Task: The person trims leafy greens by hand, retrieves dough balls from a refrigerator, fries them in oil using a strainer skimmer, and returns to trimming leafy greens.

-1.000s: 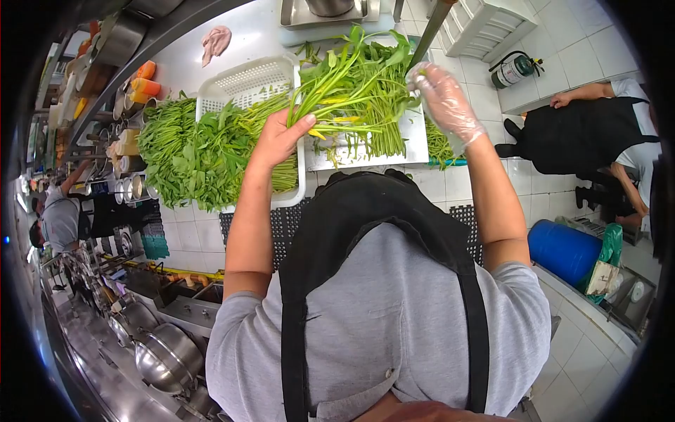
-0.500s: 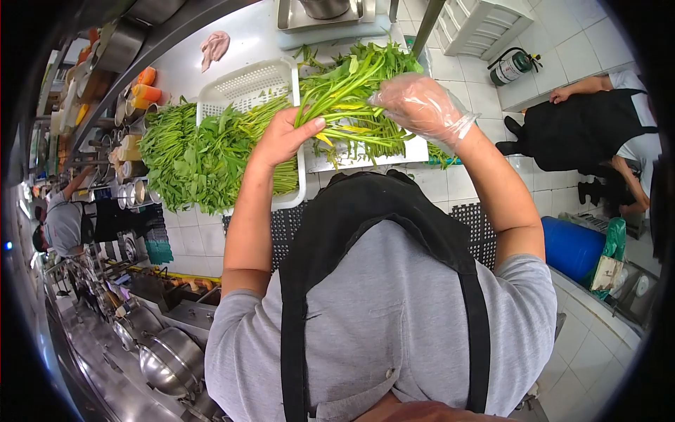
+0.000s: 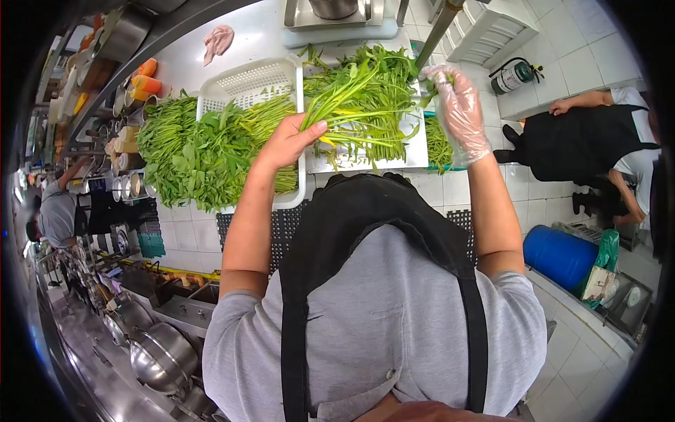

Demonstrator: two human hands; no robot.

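Note:
Bare of any glove, my left hand (image 3: 290, 139) is closed round the lower stems of a bunch of leafy greens (image 3: 344, 98), which fans out up and to the right. My right hand (image 3: 457, 98), in a clear plastic glove, is closed on a small bit of greens (image 3: 427, 86) right of the bunch. Under the bunch, more cut stems (image 3: 383, 141) lie on a white board (image 3: 416, 151). A white perforated basket (image 3: 301, 184) at the left holds a large heap of greens (image 3: 204, 158).
A pink cloth (image 3: 218, 42) lies on the steel table (image 3: 176, 53). Metal pans (image 3: 329, 13) stand at the back. More stems (image 3: 439, 144) are below the board's right side. Co-workers (image 3: 583, 137) stand far right and left; a blue barrel (image 3: 555, 247) is at right.
My right hand reached left to the bunch, then moved back right with a bit of greens in it. My left hand has kept hold of the bunch.

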